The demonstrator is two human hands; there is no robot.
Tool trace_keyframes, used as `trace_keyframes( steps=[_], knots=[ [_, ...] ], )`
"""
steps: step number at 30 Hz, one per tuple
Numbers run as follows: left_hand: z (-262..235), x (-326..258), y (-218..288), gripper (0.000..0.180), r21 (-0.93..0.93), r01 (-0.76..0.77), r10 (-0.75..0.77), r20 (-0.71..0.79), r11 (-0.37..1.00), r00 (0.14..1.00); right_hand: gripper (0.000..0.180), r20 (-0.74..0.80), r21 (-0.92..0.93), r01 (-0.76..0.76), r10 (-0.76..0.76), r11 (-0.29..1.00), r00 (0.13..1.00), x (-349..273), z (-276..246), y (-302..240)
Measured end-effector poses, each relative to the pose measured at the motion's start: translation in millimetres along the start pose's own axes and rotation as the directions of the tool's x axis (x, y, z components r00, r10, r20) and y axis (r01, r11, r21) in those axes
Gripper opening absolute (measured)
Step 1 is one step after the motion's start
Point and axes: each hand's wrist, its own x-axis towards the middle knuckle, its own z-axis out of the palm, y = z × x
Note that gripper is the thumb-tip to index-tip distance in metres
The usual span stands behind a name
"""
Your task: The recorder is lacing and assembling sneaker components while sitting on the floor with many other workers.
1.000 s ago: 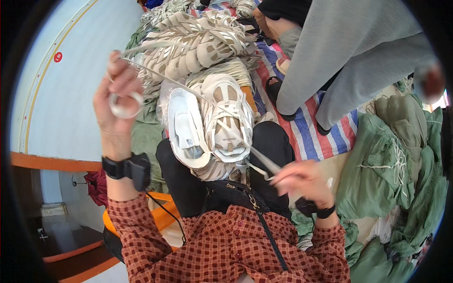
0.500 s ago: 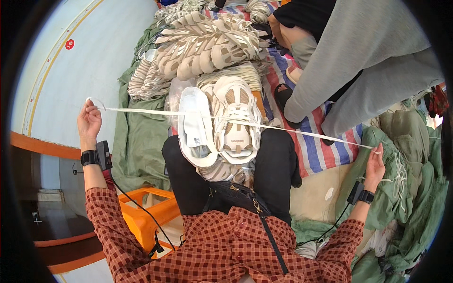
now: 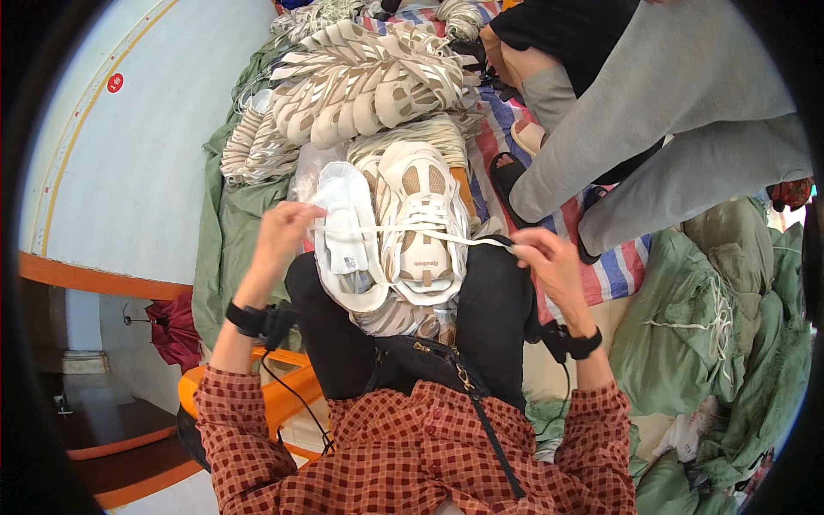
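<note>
Even tension
Our left fingers and right fingers pinch the lace; we should pull evenly across the shoe between.

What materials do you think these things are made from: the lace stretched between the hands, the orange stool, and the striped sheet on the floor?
Lace: probably woven textile, matte off-white; it is a thin, flat band that bends softly.
Orange stool: likely moulded plastic, smooth, with even colour and rounded edges.
Striped sheet: perhaps woven plastic, creased; cloth remains possible.
</note>
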Motion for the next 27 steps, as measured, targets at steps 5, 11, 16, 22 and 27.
trace_keyframes(
  steps=[5, 11, 16, 22, 27],
  knots=[
    [54, -12, 48, 0.019, -0.155, 0.076, -0.048, 0.18, 0.985, 0.983, 0.01, 0.05, -0.2, 0.215, -0.209, 0.956, 0.977, 32, 42, -14],
    [69, -26, 48, 0.012, 0.262, -0.258, 0.24, 0.1, 0.93, 0.966, 0.008, 0.112, -0.413, 0.259, -0.234, 0.873, 0.966, 38, 60, -11],
    [72, -33, 58, 0.01, 0.3, -0.216, 0.237, -0.034, 0.929, 0.971, 0.003, 0.283, -0.725, 0.47, -0.405, 0.503, 0.869, 40, 72, -27],
    [76, -34, 46, 0.012, 0.016, -0.168, 0.167, 0.049, 0.986, 0.985, 0.012, 0.239, -0.472, 0.161, -0.05, 0.867, 0.97, 52, 62, -25],
    [74, -40, 56, 0.014, 0.053, -0.274, 0.272, 0.044, 0.96, 0.961, 0.027, 0.138, -0.273, 0.318, -0.29, 0.908, 0.947, 26, 73, -38]
  ],
)
